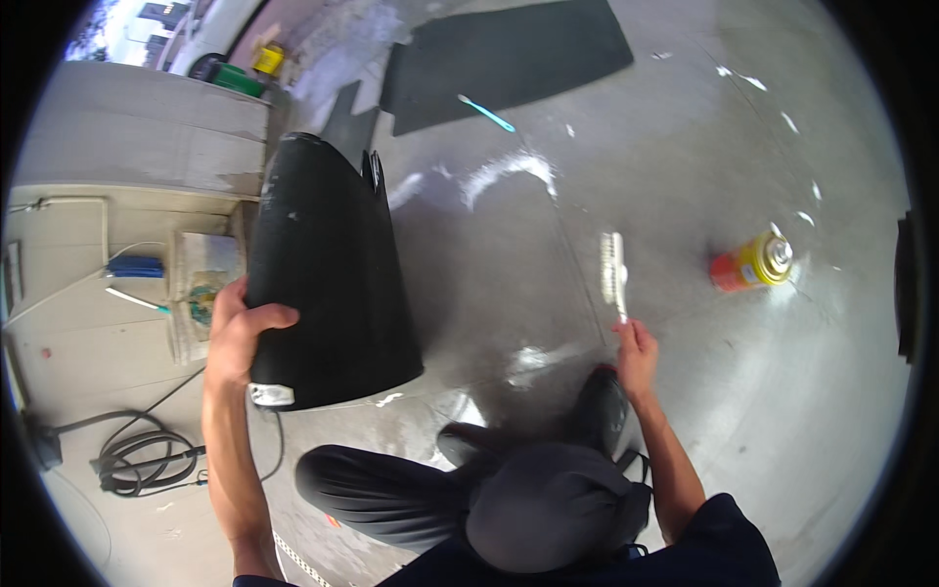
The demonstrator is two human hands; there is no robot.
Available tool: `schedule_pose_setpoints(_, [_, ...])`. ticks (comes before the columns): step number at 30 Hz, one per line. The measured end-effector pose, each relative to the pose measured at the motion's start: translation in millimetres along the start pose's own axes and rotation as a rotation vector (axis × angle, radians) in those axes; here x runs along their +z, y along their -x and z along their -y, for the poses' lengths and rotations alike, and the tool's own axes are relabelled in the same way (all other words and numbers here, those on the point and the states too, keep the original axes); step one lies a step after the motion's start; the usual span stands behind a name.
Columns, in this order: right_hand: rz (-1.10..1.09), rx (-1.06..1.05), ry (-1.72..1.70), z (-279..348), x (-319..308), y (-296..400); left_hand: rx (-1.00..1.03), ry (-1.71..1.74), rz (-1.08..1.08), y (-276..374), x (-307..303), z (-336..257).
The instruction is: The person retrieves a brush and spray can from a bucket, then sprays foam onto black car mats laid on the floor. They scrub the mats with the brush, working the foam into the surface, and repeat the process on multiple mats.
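Note:
My left hand point(242, 330) grips the left edge of a curved black mat point(330, 279), its thumb on the dark face and its other fingers mostly hidden behind. A pale label shows at the mat's lower left corner. My right hand point(637, 356) holds a white scrub brush point(612, 275) by the handle, with the bristles facing left, above the concrete floor. To the right of the brush is a spray can point(752, 263) in yellow and red. A light blue toothbrush point(486, 114) lies partly across the edge of a large flat dark mat point(513, 59) at the top.
White foam point(513, 172) marks the wet concrete floor point(499, 271) in several patches. A coiled black hose point(147, 458) lies at the lower left. Along the left side are a blue bundle point(135, 266) and a wooden tray point(180, 293). A green container point(233, 78) stands near a vehicle.

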State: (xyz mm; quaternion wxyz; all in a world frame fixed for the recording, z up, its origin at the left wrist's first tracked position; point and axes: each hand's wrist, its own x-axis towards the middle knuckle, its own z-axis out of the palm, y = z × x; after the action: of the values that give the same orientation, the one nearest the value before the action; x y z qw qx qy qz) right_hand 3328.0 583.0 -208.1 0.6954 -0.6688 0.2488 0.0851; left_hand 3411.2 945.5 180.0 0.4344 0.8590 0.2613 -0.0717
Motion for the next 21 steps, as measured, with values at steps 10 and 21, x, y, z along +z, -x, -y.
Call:
schedule_pose_setpoints(10, [-0.05,-0.156,-0.127,20,-17,-16,0.233,0.495,-0.259,109,-124,0])
schedule_pose_setpoints(21, [-0.065,-0.188,0.273,45,-43,-18,-0.434,0.629,0.177,-53,-19,360])
